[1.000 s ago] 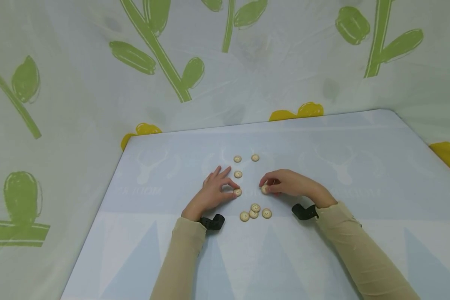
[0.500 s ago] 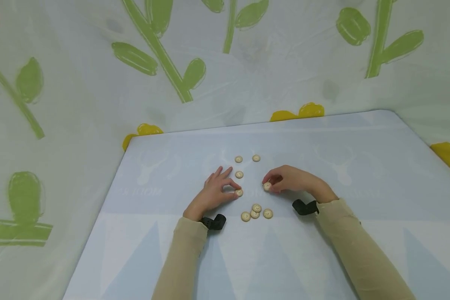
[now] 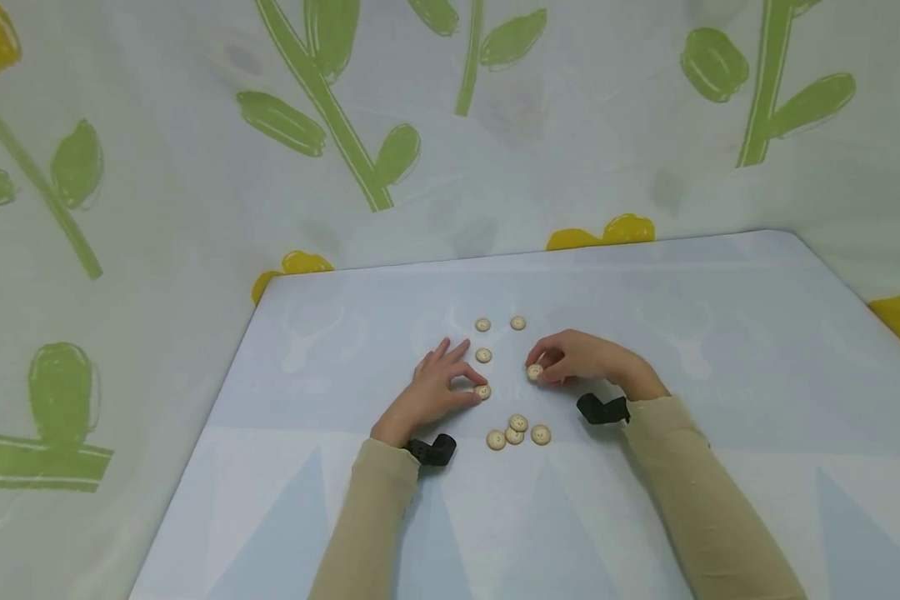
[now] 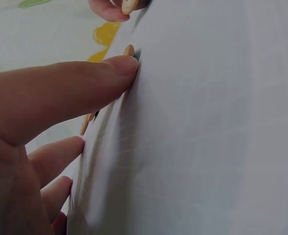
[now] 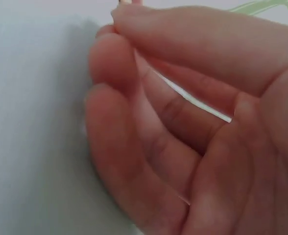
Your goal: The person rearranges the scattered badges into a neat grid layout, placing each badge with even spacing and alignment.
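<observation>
Left hand (image 3: 437, 392) pinches one button (image 3: 483, 392) at the table (image 3: 330, 467), right hand (image 3: 592, 360) pinches a second button (image 3: 535, 372) opposite; three loose buttons (image 3: 483, 355) lie beyond, four nearer buttons (image 3: 497, 439), two overlapping, on the person's side.

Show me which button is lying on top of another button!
It's the uppermost button in the head view's bottom group of four. It partly covers the lower button just below; no other button visibly covers one.
</observation>
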Tool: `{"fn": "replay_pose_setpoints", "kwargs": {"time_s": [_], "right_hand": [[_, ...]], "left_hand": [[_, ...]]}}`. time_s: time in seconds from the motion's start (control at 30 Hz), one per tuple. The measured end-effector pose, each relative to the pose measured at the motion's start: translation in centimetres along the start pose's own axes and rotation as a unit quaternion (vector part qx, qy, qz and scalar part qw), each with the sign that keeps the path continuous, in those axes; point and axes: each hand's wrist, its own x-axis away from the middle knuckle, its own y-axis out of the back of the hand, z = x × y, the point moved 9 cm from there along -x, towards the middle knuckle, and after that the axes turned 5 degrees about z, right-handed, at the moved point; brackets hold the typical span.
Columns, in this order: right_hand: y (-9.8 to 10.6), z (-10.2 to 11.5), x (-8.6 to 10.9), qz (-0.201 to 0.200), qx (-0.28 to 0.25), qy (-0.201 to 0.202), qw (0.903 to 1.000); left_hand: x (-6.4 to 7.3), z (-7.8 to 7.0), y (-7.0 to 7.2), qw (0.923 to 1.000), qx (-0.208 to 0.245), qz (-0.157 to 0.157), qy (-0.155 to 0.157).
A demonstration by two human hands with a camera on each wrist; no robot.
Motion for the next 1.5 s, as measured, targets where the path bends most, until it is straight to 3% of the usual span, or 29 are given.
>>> {"fn": "replay_pose_setpoints", "kwargs": {"time_s": [0.23, 0.53, 1.03, 1.5], "right_hand": [[0.6, 0.1, -0.5, -0.051, -0.011, 0.0, 0.9986], [0.7, 0.2, -0.8, -0.096, -0.027, -0.015, 0.9949], [1.2, 0.3, -1.0, -0.136, 0.002, -0.015, 0.9906], [1.2, 0.2, -1.3, -0.171, 0.04, -0.039, 0.9837]], "left_hand": [[0.2, 0.0, 0.6, 0.9999, -0.004, -0.01, -0.006], [0.3, 0.3, 0.3, 0.9999, 0.009, -0.009, 0.001], [0.0, 0.2, -0.1, 0.9999, 0.011, -0.007, -0.005], [-0.1, 0.1, -0.2, 1.0, 0.003, -0.009, 0.004]]}}
